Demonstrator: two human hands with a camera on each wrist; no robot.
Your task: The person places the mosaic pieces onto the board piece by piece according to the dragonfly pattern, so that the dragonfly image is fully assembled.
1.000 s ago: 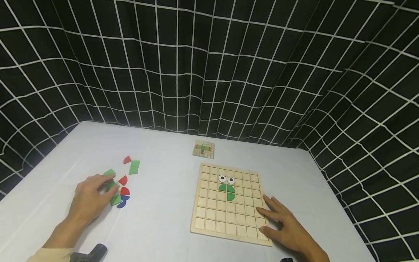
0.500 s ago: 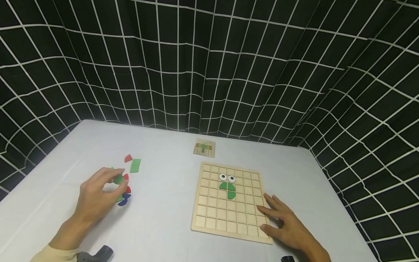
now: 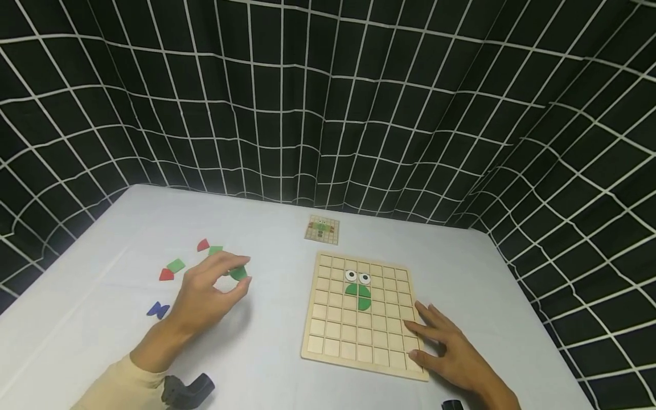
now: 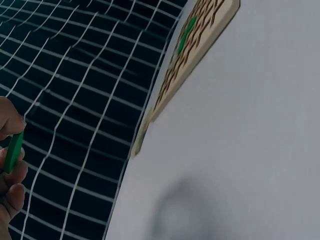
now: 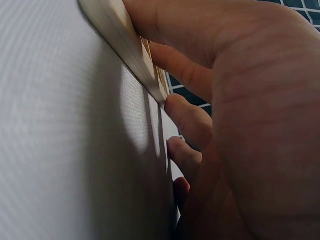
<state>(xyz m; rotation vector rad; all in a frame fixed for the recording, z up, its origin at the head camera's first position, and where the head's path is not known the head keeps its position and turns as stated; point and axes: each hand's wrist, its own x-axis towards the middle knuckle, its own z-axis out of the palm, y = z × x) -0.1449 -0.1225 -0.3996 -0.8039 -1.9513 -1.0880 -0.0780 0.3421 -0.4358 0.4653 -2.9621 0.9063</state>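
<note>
Head view: your left hand [image 3: 207, 290] pinches a green piece [image 3: 238, 274] over the white cloth [image 3: 266, 330], left of the board [image 3: 348, 348] — hold its edges lightly. Right hand [image 3: 447, 345], fingers spread, rests on the board; let it steady things. Left wrist: piece thin, flat-sided. Right wrist: pale wood — smooth edge, fingers touching.

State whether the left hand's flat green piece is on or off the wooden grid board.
Off: the left hand pinches the flat green piece, with white tabletop between it and the wooden board.
</note>
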